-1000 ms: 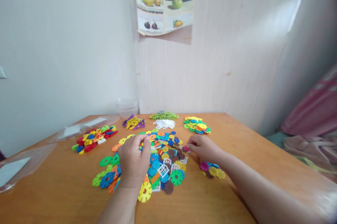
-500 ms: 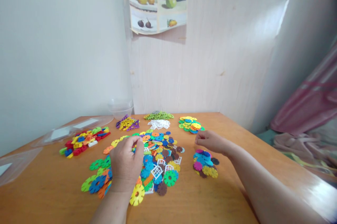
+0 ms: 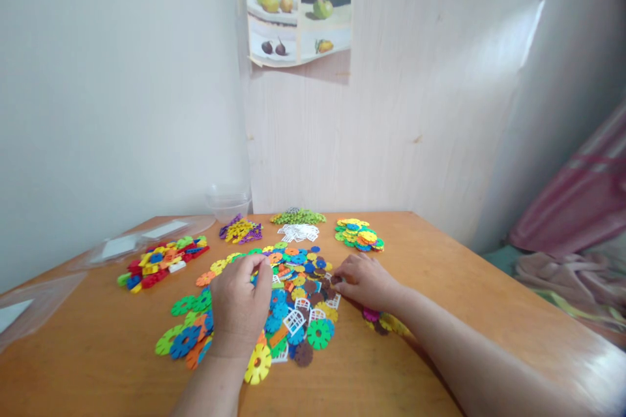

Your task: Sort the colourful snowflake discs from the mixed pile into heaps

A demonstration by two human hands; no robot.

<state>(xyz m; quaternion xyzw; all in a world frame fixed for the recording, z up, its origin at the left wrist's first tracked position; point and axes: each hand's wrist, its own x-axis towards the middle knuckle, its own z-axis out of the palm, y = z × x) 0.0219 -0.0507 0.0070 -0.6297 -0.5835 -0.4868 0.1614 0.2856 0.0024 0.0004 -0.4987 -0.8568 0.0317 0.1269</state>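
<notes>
My left hand [image 3: 240, 303] hovers over the left part of a mixed pile of slotted plastic discs [image 3: 278, 303], its fingers curled in. What it holds, if anything, is hidden behind the hand. At the pile's right edge, my right hand [image 3: 372, 283] has thumb and fingertips closed around a brown slotted disc [image 3: 336, 279]. White window-shaped pieces [image 3: 294, 322] lie among the discs, beside a large green disc [image 3: 319, 335] and a yellow one [image 3: 257, 363]. Below my right forearm a small heap of discs [image 3: 391, 324] is partly covered.
Coloured building bricks [image 3: 161, 262] lie at the left near clear plastic bags [image 3: 42, 296]. Along the back are clear tubs [image 3: 229, 203], purple and yellow pieces [image 3: 240, 229], green pieces [image 3: 298, 216], white window pieces [image 3: 297, 233] and a yellow-green disc heap [image 3: 359, 235].
My right hand has moved left from above the small disc heap to the right edge of the mixed pile. My left hand stays over the pile. The view has shifted slightly.
</notes>
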